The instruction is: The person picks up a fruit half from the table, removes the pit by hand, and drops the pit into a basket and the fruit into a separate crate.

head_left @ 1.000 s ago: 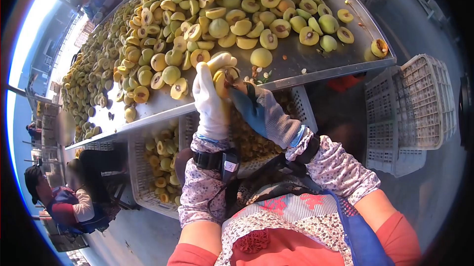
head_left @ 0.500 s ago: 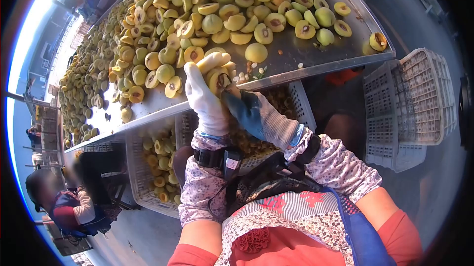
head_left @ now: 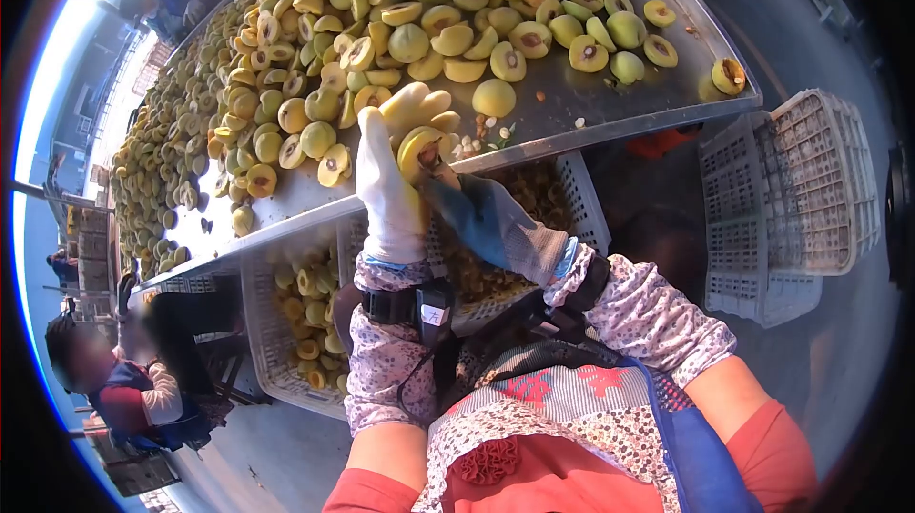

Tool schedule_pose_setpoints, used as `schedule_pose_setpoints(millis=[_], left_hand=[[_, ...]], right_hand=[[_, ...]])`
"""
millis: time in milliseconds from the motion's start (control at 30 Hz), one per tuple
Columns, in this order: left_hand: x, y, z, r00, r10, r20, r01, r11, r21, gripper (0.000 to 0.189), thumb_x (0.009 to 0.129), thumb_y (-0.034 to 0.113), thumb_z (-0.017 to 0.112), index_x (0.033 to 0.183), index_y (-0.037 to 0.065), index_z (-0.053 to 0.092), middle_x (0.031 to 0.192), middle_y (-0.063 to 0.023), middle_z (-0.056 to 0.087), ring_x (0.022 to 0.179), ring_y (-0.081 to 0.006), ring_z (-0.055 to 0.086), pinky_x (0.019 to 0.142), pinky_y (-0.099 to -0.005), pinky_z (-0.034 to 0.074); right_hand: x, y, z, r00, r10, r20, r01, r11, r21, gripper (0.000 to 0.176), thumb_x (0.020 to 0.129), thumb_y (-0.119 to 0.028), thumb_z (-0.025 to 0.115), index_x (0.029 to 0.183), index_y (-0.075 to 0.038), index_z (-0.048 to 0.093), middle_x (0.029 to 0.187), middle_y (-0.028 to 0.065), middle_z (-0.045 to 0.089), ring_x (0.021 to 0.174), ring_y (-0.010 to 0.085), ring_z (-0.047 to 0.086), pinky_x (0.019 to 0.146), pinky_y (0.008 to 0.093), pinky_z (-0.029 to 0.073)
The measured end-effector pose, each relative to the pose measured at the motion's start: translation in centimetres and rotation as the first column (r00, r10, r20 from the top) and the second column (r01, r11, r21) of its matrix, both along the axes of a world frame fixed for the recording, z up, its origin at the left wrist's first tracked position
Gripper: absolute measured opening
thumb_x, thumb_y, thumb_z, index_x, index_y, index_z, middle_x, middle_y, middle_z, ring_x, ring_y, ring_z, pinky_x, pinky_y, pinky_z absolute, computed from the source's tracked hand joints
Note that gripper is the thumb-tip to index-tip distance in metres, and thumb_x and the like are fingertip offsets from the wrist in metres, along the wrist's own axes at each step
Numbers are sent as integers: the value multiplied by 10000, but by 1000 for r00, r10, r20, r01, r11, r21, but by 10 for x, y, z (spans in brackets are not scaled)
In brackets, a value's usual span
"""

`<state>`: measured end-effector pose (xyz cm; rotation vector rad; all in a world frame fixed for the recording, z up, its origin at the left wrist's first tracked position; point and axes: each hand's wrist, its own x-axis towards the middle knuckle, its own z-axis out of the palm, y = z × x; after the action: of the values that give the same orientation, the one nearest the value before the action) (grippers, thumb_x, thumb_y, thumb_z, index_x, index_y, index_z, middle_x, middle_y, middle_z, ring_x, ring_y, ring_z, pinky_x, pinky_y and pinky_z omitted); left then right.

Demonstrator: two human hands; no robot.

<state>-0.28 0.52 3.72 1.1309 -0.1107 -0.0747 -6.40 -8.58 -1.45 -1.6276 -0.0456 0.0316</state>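
My left hand, in a white and yellowish glove, cradles a yellow-green apricot half against its palm, its fingers partly stretched beyond the fruit. The brown centre of the cut face points toward my right. At that face are the closed fingers of my right hand, which wears a blue-coated grey glove. I cannot tell whether a small tool is in those fingers. Both hands are over the front edge of a metal table. A large heap of whole and halved apricots covers much of it.
Below the edge, one crate holds apricot halves, and another crate holds brownish-yellow pieces. Stacked pale plastic crates stand at the right. A seated person is at the lower left; another person bends by the table's far end.
My left fingers have loosened and stretched out around the apricot half. Both hands have shifted slightly left. The seated person's head and arm have moved.
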Motion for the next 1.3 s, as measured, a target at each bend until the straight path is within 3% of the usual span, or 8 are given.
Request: schedule_pose_setpoints(millis=[233, 333, 533, 667, 733, 933, 1133, 1300], left_hand=[[10, 17, -5, 998, -64, 16, 63, 995, 74, 415, 1041, 318, 472, 1074, -37, 683, 827, -144, 724, 675, -168, 652, 612, -253, 500], [18, 22, -15, 977, -211, -11, 211, 973, 93, 420, 1034, 329, 488, 1056, -37, 693, 747, -148, 712, 546, -162, 613, 512, -242, 466], [11, 10, -13, 992, -106, 65, 100, 991, 91, 421, 1036, 326, 482, 1023, -34, 700, 745, -142, 711, 558, -148, 609, 520, -226, 464], [12, 15, -12, 984, -177, -34, 179, 980, 88, 455, 1046, 348, 458, 1039, -37, 700, 737, -128, 705, 561, -130, 592, 516, -221, 437], [14, 16, -12, 972, -225, -64, 232, 960, 155, 466, 1050, 356, 449, 1047, -38, 698, 736, -126, 702, 557, -129, 583, 514, -222, 426], [4, 0, -15, 1000, 5, 16, -6, 999, 48, 499, 1069, 363, 400, 1040, -39, 695, 736, -135, 699, 573, -131, 569, 515, -212, 411], [13, 14, -6, 954, -295, -59, 297, 899, 321, 511, 1068, 394, 387, 1054, -28, 675, 752, -123, 660, 583, -156, 570, 514, -234, 427], [15, 11, -14, 986, -97, -133, 90, 994, -56, 451, 1031, 396, 430, 1095, 12, 656, 734, -85, 616, 599, -231, 603, 535, -311, 499]], right_hand=[[-8, -22, 42, 744, 442, -501, -225, 872, 435, 638, 965, -655, 459, 867, -37, 581, 650, 25, 528, 502, 142, 495, 484, 294, 430], [-11, -17, 53, 813, 267, -518, -226, 964, 143, 622, 949, -684, 463, 813, -82, 537, 593, -7, 440, 441, 111, 403, 408, 286, 356], [-12, -23, 48, 699, 495, -516, -161, 812, 561, 624, 936, -691, 483, 817, -82, 540, 582, -25, 417, 423, 103, 363, 393, 254, 305], [-14, -24, 49, 674, 500, -544, -186, 827, 530, 608, 932, -697, 488, 818, -100, 531, 580, -46, 392, 427, 86, 329, 400, 245, 276], [-15, -21, 42, 832, 250, -494, -187, 967, 175, 586, 927, -707, 490, 805, -134, 501, 566, -72, 327, 433, 62, 265, 404, 242, 223], [-13, -23, 43, 645, 559, -521, -146, 759, 634, 593, 934, -704, 471, 792, -129, 506, 548, -72, 330, 425, 62, 275, 399, 241, 228], [-14, -26, 65, 673, 404, -619, -224, 909, 350, 578, 961, -686, 434, 763, -145, 478, 549, -81, 299, 424, 49, 242, 399, 245, 205], [-13, -24, 48, 716, 488, -500, -310, 863, 398, 606, 962, -676, 456, 801, -102, 565, 561, -57, 395, 436, 74, 344, 419, 262, 287]])
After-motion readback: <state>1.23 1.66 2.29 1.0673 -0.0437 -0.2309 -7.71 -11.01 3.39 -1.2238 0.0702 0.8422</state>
